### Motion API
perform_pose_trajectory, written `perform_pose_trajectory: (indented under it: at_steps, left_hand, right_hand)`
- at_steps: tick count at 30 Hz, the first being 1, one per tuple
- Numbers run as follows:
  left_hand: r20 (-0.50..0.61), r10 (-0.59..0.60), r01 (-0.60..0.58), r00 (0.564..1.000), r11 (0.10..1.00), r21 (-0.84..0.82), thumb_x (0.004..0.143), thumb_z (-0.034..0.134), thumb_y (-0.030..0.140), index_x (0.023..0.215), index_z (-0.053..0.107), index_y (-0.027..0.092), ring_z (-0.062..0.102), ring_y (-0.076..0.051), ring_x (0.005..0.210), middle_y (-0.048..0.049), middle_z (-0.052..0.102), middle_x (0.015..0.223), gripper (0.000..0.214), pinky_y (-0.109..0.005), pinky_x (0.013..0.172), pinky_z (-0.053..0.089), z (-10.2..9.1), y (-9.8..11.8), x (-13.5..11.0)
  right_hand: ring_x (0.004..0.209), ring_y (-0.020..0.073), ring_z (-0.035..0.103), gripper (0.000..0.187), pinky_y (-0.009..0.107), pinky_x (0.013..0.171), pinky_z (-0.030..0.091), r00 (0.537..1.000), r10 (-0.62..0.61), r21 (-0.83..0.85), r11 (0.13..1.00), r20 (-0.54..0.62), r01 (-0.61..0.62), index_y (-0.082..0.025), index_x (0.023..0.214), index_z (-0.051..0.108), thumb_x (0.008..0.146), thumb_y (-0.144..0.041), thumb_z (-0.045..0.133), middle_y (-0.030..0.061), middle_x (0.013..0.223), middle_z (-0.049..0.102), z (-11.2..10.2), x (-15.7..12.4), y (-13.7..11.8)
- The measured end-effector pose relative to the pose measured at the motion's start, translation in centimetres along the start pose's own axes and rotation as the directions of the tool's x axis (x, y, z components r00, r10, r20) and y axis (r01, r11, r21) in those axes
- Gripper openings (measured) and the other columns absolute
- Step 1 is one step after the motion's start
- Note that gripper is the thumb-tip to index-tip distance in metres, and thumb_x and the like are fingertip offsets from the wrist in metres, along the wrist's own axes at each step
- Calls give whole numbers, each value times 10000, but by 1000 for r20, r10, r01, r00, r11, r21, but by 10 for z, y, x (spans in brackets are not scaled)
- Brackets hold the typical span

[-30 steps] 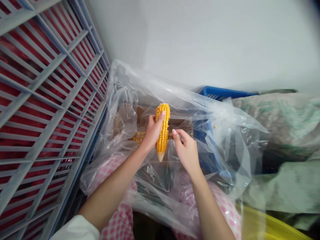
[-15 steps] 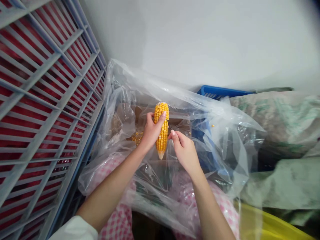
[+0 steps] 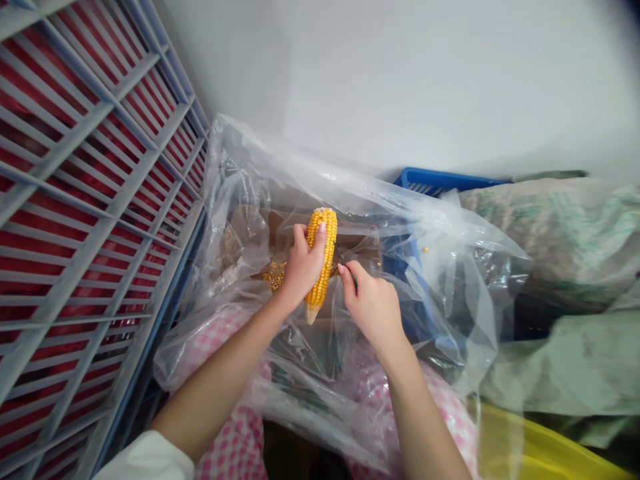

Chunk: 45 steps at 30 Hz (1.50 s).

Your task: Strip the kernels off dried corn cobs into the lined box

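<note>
A yellow corn cob (image 3: 324,257) stands nearly upright over a cardboard box lined with a clear plastic bag (image 3: 260,193). My left hand (image 3: 299,267) is wrapped around the cob's left side, thumb pressed on the kernels. My right hand (image 3: 371,303) is closed just to the right of the cob, pinching a thin dark tool whose tip touches the cob's side; I cannot make out what it is. Loose kernels (image 3: 276,273) lie in the box behind my left hand.
A grey rack with red contents (image 3: 85,200) fills the left. A blue crate (image 3: 440,181) stands behind the bag, woven sacks (image 3: 550,233) lie on the right, and a yellow tub (image 3: 540,447) sits at the lower right. Pink checked cloth covers my lap.
The cob has tilted slightly, its lower tip swinging left. My right hand has closed in against the cob's right side.
</note>
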<state>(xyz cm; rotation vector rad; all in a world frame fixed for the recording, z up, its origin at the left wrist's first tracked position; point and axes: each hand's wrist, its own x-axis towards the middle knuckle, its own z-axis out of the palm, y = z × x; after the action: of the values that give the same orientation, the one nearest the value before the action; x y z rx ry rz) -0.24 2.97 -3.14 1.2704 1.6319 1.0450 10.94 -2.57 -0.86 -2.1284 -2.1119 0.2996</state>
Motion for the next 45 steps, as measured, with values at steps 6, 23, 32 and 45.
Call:
perform_pose_trajectory:
  at_steps: [6, 23, 32, 45]
  left_hand:
    - [31, 0, -1, 1000, 1000, 30, 837, 368, 522, 810, 373, 229, 545, -170, 697, -5, 525, 720, 295, -270, 637, 356, 4, -2, -1]
    - [66, -138, 144, 988, 985, -97, 848, 377, 491, 769, 341, 216, 505, -125, 655, 13, 483, 709, 289, -249, 604, 355, 10, -3, -9]
    - [-31, -203, 181, 979, 922, -342, 816, 415, 539, 935, 374, 205, 540, -122, 796, -28, 521, 899, 357, -235, 674, 410, 9, 1, 1]
    - [6, -208, 195, 978, 903, -383, 758, 438, 618, 767, 449, 194, 483, -99, 619, 4, 484, 707, 424, -227, 570, 390, 9, -13, 2]
  right_hand:
    - [415, 115, 477, 332, 258, 481, 111, 999, -16, -92, 996, 39, 20, -175, 825, 553, 926, -339, 283, 33, 535, 583, 1, -2, -3]
    - [465, 148, 536, 344, 249, 475, 176, 999, -4, -29, 1000, 51, 5, -165, 837, 537, 930, -308, 239, 55, 580, 607, 8, -1, -8]
    - [482, 108, 425, 420, 214, 490, 224, 986, 154, 485, 868, -59, -107, -191, 732, 516, 918, -431, 225, -18, 545, 492, 12, -2, -10]
    - [389, 62, 236, 352, 232, 458, 104, 993, -16, 56, 998, -114, 23, -152, 775, 542, 924, -301, 260, -38, 473, 391, 33, 3, -18]
